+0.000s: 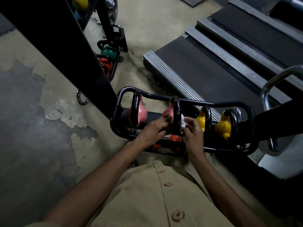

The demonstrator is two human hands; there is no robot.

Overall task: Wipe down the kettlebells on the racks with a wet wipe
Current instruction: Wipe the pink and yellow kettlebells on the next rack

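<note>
Frame centre: my left hand [154, 130] curls round the pink kettlebell [168, 113], judged heavy and rigid; my right hand [194, 134] pinches the limp wipe [182, 124] against its handle [176, 115].

Your head cam runs dim and underexposed overall. Light seems to come from the upper right, though no source is in frame. The treadmill rails [172, 77] and chrome handle [264, 94] catch glare, and the kettlebell handle [176, 112] shows small specular spots. The black upright [65, 46] crushes to solid black with no detail. The floor [32, 120] falls into shadow on the left. Your shirt [147, 194] looks soft at the bottom edge. Straight lines bow toward the corners. The wet wipe [182, 123] is the brightest patch.
</note>
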